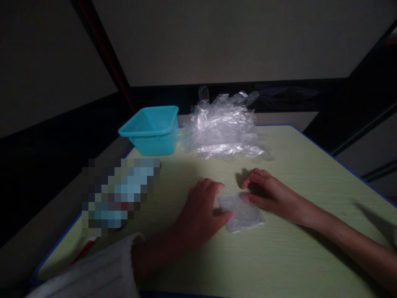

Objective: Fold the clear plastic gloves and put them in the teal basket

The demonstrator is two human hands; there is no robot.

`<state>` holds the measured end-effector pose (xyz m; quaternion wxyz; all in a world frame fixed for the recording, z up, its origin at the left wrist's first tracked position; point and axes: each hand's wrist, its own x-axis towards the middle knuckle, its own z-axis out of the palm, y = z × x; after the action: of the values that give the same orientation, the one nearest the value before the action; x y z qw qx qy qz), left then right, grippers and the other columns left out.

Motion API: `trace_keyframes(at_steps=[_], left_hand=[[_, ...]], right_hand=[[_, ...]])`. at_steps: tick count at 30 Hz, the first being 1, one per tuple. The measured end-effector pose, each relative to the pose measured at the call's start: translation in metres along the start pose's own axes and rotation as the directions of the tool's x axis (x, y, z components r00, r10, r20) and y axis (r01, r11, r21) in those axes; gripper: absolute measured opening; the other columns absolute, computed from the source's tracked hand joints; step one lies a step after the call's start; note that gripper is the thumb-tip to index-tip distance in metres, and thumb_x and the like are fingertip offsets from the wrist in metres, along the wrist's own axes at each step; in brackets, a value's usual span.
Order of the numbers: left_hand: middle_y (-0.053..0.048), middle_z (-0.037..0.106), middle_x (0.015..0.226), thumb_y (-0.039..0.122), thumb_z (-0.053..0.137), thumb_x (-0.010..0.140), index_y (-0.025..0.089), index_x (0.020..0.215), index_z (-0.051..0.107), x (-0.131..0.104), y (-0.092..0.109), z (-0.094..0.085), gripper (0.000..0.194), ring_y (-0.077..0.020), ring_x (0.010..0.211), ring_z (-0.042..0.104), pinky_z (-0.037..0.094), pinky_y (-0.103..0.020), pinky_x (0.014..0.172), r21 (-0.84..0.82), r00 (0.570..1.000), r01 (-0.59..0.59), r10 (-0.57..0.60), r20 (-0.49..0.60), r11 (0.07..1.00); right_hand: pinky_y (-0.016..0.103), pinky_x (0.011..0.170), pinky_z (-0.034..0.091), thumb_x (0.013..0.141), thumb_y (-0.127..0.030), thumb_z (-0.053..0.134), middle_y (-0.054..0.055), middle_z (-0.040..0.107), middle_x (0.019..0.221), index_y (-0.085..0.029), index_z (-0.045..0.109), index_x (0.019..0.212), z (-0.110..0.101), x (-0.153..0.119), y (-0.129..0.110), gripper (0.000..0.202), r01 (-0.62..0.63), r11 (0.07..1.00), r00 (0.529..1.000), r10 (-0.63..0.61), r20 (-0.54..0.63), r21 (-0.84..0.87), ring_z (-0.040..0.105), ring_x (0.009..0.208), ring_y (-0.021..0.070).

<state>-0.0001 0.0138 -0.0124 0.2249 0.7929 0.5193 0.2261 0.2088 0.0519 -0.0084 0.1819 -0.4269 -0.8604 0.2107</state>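
A flat, square packet of clear plastic [243, 216] lies on the table in front of me. At its left side is my left hand [201, 209], open, the thumb tip over the packet's edge and the fingers stretched past its far left corner. My right hand [263, 188] is at the far right corner, its thumb touching the packet and its fingers loosely bent, apart from the thumb. Neither hand grips anything. Beyond them, a heap of thin, clear plastic gloves [226, 124] lies at the table's back, with some finger shapes sticking up.
A turquoise plastic basin [155, 138] stands at the back left corner. On the left side, a pixelated item [124, 194] is too blurred to name. A thin red stick-like thing [83, 251] lies near the left edge. The pale table [310, 174] has a blue rim.
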Motion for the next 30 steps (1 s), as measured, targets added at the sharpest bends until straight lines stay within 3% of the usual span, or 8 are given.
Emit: trace_keyframes(at_steps=[16, 26, 30], left_hand=[[-0.006, 0.052, 0.103, 0.02, 0.064, 0.067, 0.018, 0.103, 0.048, -0.001, 0.002, -0.001, 0.04, -0.0256, 0.102, 0.047, 0.038, -0.042, 0.088, 0.0, 1.0, -0.016, 0.016, 0.016, 1.0], [-0.006, 0.052, 0.105, 0.021, 0.065, 0.067, 0.019, 0.104, 0.048, 0.0, -0.001, 0.0, 0.041, -0.0251, 0.103, 0.047, 0.037, -0.041, 0.088, -0.019, 1.0, -0.008, 0.009, 0.027, 1.0], [-0.006, 0.052, 0.104, 0.02, 0.065, 0.066, 0.017, 0.106, 0.049, -0.001, -0.001, 0.001, 0.042, -0.0248, 0.103, 0.046, 0.035, -0.041, 0.089, -0.032, 0.999, -0.004, 0.005, 0.034, 0.999]], right_hand=[[0.039, 0.072, 0.038, 0.082, -0.022, 0.051, 0.005, 0.05, 0.084, -0.019, 0.051, 0.079, 0.002, 0.001, -0.003, 0.004, -0.023, 1.0, 1.0, 0.023, 0.021, -0.018, 0.046, 0.086, 0.0229], [0.028, 0.057, 0.036, 0.075, -0.021, 0.054, 0.0, 0.05, 0.072, -0.019, 0.045, 0.078, 0.0, 0.002, -0.01, 0.01, -0.112, 0.977, 0.993, 0.103, 0.06, 0.179, 0.046, 0.064, 0.015], [0.026, 0.055, 0.037, 0.074, -0.02, 0.055, 0.0, 0.051, 0.075, -0.019, 0.047, 0.084, 0.001, 0.002, -0.008, 0.013, -0.098, 0.961, 0.994, 0.081, 0.075, 0.26, 0.047, 0.062, 0.013]])
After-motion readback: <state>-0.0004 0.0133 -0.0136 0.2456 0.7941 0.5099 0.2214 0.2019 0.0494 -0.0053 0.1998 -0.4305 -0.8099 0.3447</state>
